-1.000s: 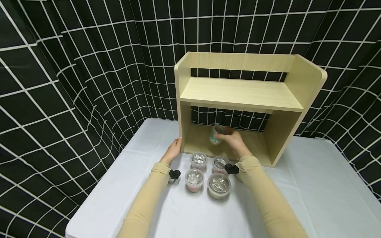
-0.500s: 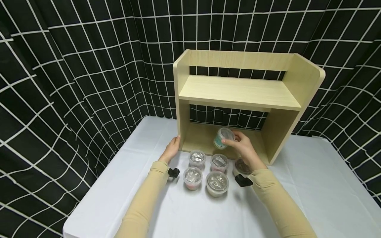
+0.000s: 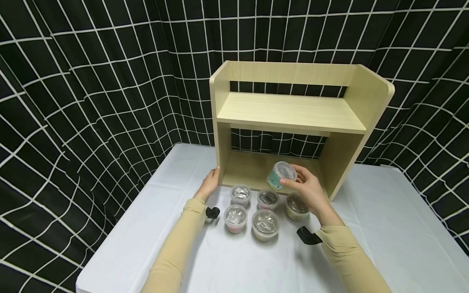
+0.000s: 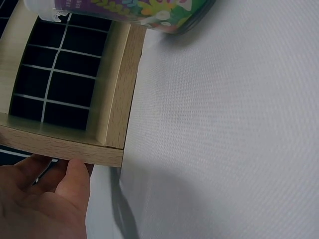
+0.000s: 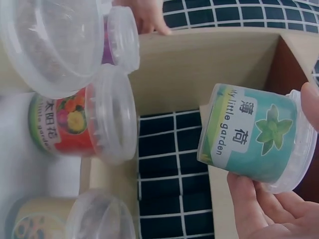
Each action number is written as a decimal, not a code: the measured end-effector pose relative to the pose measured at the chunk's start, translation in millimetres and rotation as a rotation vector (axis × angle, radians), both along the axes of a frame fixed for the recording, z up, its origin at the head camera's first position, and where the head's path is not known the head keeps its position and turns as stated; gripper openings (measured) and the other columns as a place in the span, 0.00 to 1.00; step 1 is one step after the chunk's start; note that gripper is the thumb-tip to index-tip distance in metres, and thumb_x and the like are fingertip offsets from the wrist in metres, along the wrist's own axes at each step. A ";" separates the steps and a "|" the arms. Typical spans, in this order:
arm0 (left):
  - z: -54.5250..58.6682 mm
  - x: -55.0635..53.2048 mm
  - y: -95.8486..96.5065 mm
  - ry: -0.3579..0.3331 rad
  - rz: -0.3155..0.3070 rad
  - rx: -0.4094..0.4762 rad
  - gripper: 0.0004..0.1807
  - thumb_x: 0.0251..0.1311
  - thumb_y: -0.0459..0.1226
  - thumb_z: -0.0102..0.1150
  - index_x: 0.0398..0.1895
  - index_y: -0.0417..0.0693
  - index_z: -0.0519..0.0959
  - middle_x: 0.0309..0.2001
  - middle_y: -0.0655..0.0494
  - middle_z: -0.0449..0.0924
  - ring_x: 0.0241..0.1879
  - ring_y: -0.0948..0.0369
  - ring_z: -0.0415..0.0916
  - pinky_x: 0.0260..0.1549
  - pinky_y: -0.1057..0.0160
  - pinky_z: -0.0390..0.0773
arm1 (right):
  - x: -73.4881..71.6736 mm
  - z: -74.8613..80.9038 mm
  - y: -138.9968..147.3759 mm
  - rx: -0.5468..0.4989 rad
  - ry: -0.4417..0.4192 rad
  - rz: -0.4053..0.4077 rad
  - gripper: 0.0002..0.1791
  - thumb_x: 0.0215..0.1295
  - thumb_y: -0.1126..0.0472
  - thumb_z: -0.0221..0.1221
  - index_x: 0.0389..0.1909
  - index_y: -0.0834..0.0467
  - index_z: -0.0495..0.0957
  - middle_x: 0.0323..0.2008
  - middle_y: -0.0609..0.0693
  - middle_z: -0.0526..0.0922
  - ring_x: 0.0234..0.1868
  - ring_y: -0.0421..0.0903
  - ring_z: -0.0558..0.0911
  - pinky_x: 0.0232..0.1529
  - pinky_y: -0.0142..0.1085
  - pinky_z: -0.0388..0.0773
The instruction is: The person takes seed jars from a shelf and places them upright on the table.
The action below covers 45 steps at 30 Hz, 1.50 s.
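Note:
My right hand [image 3: 311, 191] pinches a clear plastic tub [image 3: 277, 179] with a teal label, thumb on one side and fingers on the other. The tub is tilted above the front edge of the lower shelf. In the right wrist view the held tub [image 5: 249, 134] shows a green leaf picture and the words "My little garden". My left hand [image 3: 209, 185] rests against the outer face of the wooden shelf unit's left panel [image 3: 217, 146]; the left wrist view shows its thumb [image 4: 75, 181] beside that panel. Several similar lidded tubs [image 3: 265, 226] stand upright before the unit.
A wooden two-tier shelf unit [image 3: 293, 110] stands at the back of the white-covered table [image 3: 146, 228]. Black curtains [image 3: 121, 73] with white grid lines surround it. A red-labelled tub [image 5: 72, 122] and a purple-labelled tub [image 4: 144, 10] show in the wrist views.
My right hand has brought the teal-labelled tub forward and right, out from inside the lower compartment, and a tub formerly behind the wrist now shows. My left hand stays at the panel.

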<state>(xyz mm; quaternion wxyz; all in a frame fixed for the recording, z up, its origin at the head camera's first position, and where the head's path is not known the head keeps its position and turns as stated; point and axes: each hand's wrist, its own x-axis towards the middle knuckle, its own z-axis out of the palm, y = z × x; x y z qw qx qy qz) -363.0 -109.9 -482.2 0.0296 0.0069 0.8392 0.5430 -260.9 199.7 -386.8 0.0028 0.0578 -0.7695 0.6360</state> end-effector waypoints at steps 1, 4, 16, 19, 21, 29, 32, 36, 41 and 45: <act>0.0 0.3 0.0 0.002 0.000 0.002 0.41 0.68 0.61 0.23 0.69 0.37 0.54 0.67 0.38 0.55 0.66 0.43 0.51 0.63 0.48 0.53 | 3.3 -0.1 1.7 0.007 0.003 -0.002 0.44 0.55 0.55 0.67 0.68 0.61 0.55 0.61 0.58 0.65 0.61 0.52 0.65 0.55 0.32 0.67; 0.2 0.5 0.4 0.005 0.005 0.003 0.40 0.68 0.61 0.23 0.68 0.38 0.55 0.66 0.38 0.56 0.65 0.43 0.52 0.63 0.48 0.53 | 13.3 -1.7 6.6 0.040 0.019 -0.013 0.43 0.55 0.54 0.67 0.68 0.60 0.56 0.61 0.57 0.65 0.61 0.50 0.65 0.54 0.28 0.67; 0.4 0.0 2.1 0.026 0.024 -0.005 0.37 0.70 0.57 0.25 0.68 0.37 0.56 0.66 0.37 0.57 0.65 0.43 0.53 0.63 0.48 0.53 | 52.5 -16.5 24.3 0.083 0.067 -0.065 0.41 0.56 0.58 0.66 0.66 0.63 0.57 0.58 0.60 0.67 0.52 0.40 0.71 0.48 0.22 0.69; 0.0 -0.4 2.0 0.030 0.025 -0.014 0.36 0.71 0.56 0.25 0.67 0.37 0.57 0.65 0.37 0.58 0.65 0.43 0.53 0.63 0.48 0.54 | 60.6 -24.3 28.1 0.117 0.081 -0.090 0.41 0.55 0.58 0.67 0.66 0.63 0.58 0.57 0.60 0.68 0.51 0.38 0.71 0.48 0.21 0.68; 0.2 -0.8 2.2 0.038 0.028 -0.023 0.36 0.71 0.56 0.24 0.67 0.37 0.57 0.65 0.37 0.59 0.64 0.43 0.54 0.63 0.48 0.54 | 65.8 -29.2 29.3 0.149 0.087 -0.106 0.41 0.55 0.57 0.67 0.66 0.63 0.58 0.56 0.60 0.69 0.51 0.38 0.71 0.48 0.20 0.67; 1.3 0.6 4.3 0.020 0.030 -0.026 0.37 0.70 0.57 0.24 0.68 0.38 0.56 0.66 0.38 0.57 0.65 0.43 0.53 0.63 0.48 0.53 | 84.7 -43.7 29.9 0.254 0.108 -0.166 0.43 0.49 0.56 0.71 0.64 0.63 0.61 0.55 0.58 0.70 0.53 0.45 0.70 0.48 0.18 0.67; 0.8 1.2 3.8 0.018 0.032 -0.019 0.37 0.70 0.58 0.23 0.68 0.38 0.56 0.66 0.38 0.57 0.65 0.43 0.52 0.63 0.48 0.53 | 89.4 -49.4 30.6 0.259 0.093 -0.178 0.42 0.48 0.55 0.71 0.63 0.62 0.63 0.54 0.58 0.71 0.51 0.42 0.71 0.47 0.19 0.68; -0.5 1.0 4.0 0.026 0.040 -0.016 0.36 0.70 0.57 0.24 0.68 0.38 0.57 0.66 0.38 0.57 0.65 0.43 0.53 0.63 0.48 0.53 | 93.5 -58.5 31.7 0.278 0.064 -0.198 0.42 0.47 0.54 0.72 0.62 0.61 0.64 0.53 0.58 0.72 0.50 0.40 0.72 0.47 0.19 0.69; -1.8 1.4 4.5 0.043 0.048 -0.019 0.36 0.71 0.56 0.25 0.67 0.38 0.58 0.65 0.38 0.59 0.64 0.43 0.54 0.62 0.48 0.54 | 96.9 -67.3 30.8 0.314 0.036 -0.200 0.43 0.46 0.51 0.72 0.61 0.63 0.64 0.53 0.59 0.72 0.53 0.50 0.72 0.48 0.23 0.71; -1.5 2.4 4.9 0.042 0.047 -0.012 0.36 0.70 0.57 0.25 0.67 0.37 0.58 0.65 0.38 0.59 0.65 0.43 0.54 0.63 0.48 0.54 | 97.9 -74.7 31.2 0.352 0.031 -0.201 0.44 0.45 0.48 0.72 0.60 0.64 0.63 0.53 0.60 0.72 0.54 0.52 0.72 0.51 0.27 0.71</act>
